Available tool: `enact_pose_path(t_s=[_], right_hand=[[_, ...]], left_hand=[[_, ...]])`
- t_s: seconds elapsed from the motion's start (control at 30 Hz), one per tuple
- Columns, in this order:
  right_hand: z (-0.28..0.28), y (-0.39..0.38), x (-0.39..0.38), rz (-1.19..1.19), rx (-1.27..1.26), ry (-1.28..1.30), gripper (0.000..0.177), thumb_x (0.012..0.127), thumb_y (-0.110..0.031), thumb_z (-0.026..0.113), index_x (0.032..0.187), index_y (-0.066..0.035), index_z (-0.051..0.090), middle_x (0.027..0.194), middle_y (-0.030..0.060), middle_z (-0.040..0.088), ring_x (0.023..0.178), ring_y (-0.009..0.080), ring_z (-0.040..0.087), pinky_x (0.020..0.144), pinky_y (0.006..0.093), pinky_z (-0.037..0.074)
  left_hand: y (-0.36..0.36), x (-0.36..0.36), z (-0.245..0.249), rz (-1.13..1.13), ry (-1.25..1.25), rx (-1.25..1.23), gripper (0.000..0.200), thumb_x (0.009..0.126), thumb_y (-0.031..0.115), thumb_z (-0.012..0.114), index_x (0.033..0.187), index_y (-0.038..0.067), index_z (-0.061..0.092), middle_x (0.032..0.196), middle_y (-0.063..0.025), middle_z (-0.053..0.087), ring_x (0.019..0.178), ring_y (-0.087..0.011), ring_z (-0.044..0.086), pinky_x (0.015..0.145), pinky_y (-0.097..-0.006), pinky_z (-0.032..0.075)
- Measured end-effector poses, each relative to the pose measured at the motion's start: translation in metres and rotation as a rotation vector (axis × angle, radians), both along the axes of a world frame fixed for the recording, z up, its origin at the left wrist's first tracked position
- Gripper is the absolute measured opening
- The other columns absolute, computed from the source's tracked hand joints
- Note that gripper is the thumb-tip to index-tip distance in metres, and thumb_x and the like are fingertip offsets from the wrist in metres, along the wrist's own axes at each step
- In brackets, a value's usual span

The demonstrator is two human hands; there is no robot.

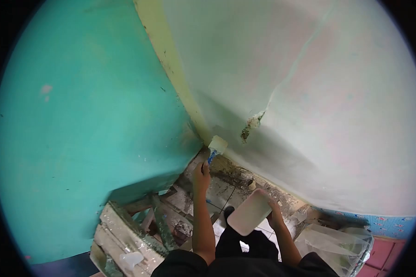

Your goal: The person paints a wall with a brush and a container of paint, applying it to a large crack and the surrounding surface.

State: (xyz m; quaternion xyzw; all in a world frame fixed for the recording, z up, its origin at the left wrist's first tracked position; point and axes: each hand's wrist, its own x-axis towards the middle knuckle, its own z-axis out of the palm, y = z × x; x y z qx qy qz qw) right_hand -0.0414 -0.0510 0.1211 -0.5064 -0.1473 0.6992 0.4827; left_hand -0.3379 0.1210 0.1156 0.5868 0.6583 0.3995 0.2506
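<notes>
My left hand (201, 172) is closed around the blue handle of a paintbrush (217, 145). The brush's wide head is pale with paint and points up at the corner, overlapping the foot of the white wall (282, 138) in this view. On the other side, my right hand (276, 216) grips the edge of a pale rectangular tray with rounded corners (249, 212), held tilted in front of my legs. Up and right of the brush, a rough broken patch (251, 127) shows in the white wall, with a crack line running upward from it.
A turquoise wall (88, 115) meets the white one along a yellowish strip (168, 60). At lower left stands a paint-spattered wooden bench (125, 237) with a translucent plastic piece on it. Plastic sheeting (330, 242) covers something at lower right. Debris lies along the tiled floor (219, 191).
</notes>
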Motion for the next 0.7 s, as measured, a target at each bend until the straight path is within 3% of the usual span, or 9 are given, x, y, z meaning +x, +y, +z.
enact_pose_path(t_s=[0.17, 0.27, 0.33, 0.43, 0.6, 0.7], right_hand=[[0.046, 0.002, -0.017, -0.090, -0.005, -0.014, 0.059, 0.090, -0.045, 0.058, 0.139, -0.016, 0.044, 0.133, 0.0078, 0.050, 0.126, 0.0261, 0.047, 0.094, 0.0544, 0.047], [0.086, 0.007, -0.031, -0.093, 0.031, -0.019, 0.060, 0.090, -0.046, 0.057, 0.141, -0.019, 0.041, 0.135, 0.0057, 0.048, 0.127, 0.0251, 0.045, 0.094, 0.0540, 0.045], [0.075, 0.005, -0.031, -0.117, 0.044, 0.008, 0.062, 0.090, -0.046, 0.057, 0.143, -0.020, 0.037, 0.139, 0.0047, 0.045, 0.127, 0.0242, 0.044, 0.094, 0.0521, 0.045], [0.090, 0.004, -0.042, -0.123, 0.060, 0.017, 0.059, 0.093, -0.042, 0.054, 0.143, -0.019, 0.036, 0.139, 0.0058, 0.043, 0.127, 0.0246, 0.045, 0.094, 0.0507, 0.045], [0.118, -0.001, -0.054, -0.180, 0.023, 0.044, 0.056, 0.095, -0.037, 0.051, 0.145, -0.017, 0.034, 0.139, 0.0077, 0.043, 0.126, 0.0282, 0.045, 0.099, 0.0496, 0.043], [0.127, -0.008, -0.054, -0.125, 0.083, 0.052, 0.068, 0.089, -0.050, 0.056, 0.147, -0.019, 0.035, 0.141, 0.0058, 0.044, 0.126, 0.0277, 0.048, 0.094, 0.0483, 0.050]], left_hand=[[-0.069, -0.024, 0.097, -0.038, -0.089, -0.082, 0.030, 0.097, 0.027, 0.058, 0.095, -0.002, 0.064, 0.072, -0.0125, 0.063, 0.062, -0.0262, 0.061, 0.060, -0.0369, 0.047], [-0.104, -0.029, 0.167, -0.032, -0.139, -0.204, 0.030, 0.094, 0.027, 0.063, 0.101, -0.002, 0.067, 0.073, -0.0084, 0.065, 0.062, -0.0166, 0.060, 0.059, -0.0328, 0.047], [-0.113, -0.026, 0.207, -0.041, -0.194, -0.233, 0.031, 0.092, 0.026, 0.067, 0.104, -0.002, 0.068, 0.073, -0.0056, 0.066, 0.062, -0.0106, 0.058, 0.058, -0.0291, 0.046], [-0.123, -0.026, 0.238, -0.066, -0.305, -0.267, 0.027, 0.091, 0.023, 0.069, 0.101, -0.002, 0.070, 0.072, -0.0021, 0.066, 0.062, -0.0069, 0.056, 0.057, -0.0242, 0.044], [-0.126, -0.006, 0.275, -0.230, -0.262, -0.147, 0.024, 0.092, 0.021, 0.069, 0.097, -0.002, 0.070, 0.071, -0.0023, 0.066, 0.063, -0.0073, 0.058, 0.057, -0.0236, 0.044], [-0.128, 0.017, 0.278, -0.382, -0.104, 0.009, 0.021, 0.091, 0.019, 0.068, 0.094, -0.001, 0.069, 0.073, -0.0090, 0.068, 0.063, -0.0159, 0.063, 0.057, -0.0290, 0.046]])
